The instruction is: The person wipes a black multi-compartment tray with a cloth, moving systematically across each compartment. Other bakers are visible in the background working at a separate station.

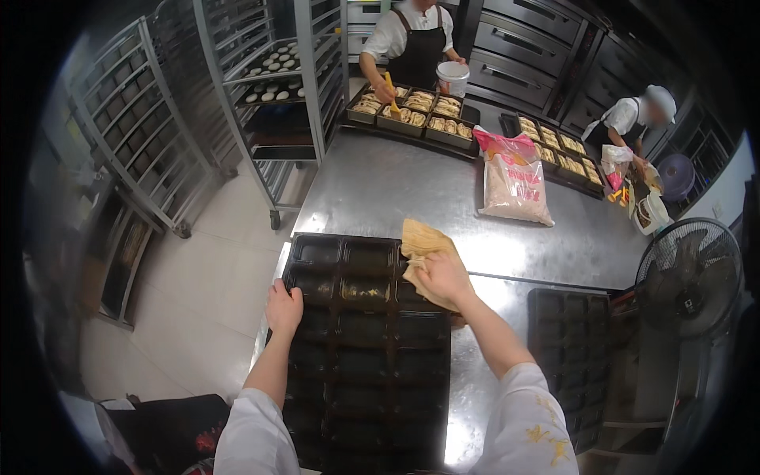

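A dark multi-cup baking tray point(366, 326) with rectangular hollows lies on the steel table in front of me. My left hand point(283, 307) is closed on its left rim, the thumb on the near side and the other fingers partly hidden. A crumpled yellow-tan cloth point(426, 237) is bunched in my right hand point(443, 279). That hand rests over the tray's far right corner, so the cloth covers the hollows there. Some of the hollows nearby shine as if greasy or wet.
A bag of pinkish grains point(514, 180) stands on the steel table point(380, 190). Beyond it, a person brushes filled loaf tins point(404, 116); another works far right. A second hollowed tray point(568, 348) and a fan point(687, 277) are at right, a rack point(269, 119) at left.
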Motion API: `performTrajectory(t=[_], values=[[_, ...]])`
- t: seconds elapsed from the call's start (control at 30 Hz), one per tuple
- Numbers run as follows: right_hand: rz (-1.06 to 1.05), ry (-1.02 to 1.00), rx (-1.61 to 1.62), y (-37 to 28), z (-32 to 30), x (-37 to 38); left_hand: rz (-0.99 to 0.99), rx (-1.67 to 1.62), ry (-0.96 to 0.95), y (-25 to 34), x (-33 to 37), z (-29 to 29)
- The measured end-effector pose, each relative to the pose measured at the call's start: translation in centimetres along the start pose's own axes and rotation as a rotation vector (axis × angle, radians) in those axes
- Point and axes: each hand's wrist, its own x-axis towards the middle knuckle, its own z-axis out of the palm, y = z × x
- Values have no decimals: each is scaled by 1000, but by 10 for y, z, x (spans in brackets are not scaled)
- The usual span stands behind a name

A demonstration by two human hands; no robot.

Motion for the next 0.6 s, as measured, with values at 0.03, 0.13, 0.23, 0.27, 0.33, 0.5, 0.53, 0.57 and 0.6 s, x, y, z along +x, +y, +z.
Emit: performTrajectory(t=[0.03, 0.13, 0.23, 0.27, 0.33, 0.5, 0.53, 0.57, 0.6], values=[[-41, -17, -113, 4, -9, -5, -3, 3, -9, 0, -2, 0], [-58, -27, -448, 18, -33, -6, 7, 17, -2, 5, -1, -5], [271, -29, -451, 51, -58, 5, 6, 19, 18, 2, -3, -6], [466, -54, -266, 72, -80, 3, -4, 22, 16, 1, -3, -5], [824, 224, -57, 119, -100, -17, -1, 22, 4, 7, -2, 0], [674, 529, 902, 94, -107, -16, -35, -11, 59, 5, -6, -9], [649, 486, 1052, 72, -106, -11, -42, -5, 58, 4, -6, -10], [626, 505, 953, 73, -95, -6, -37, -4, 55, 8, -6, -9], [476, 487, 723, 67, -80, -5, -36, 3, 53, 10, -5, -9]])
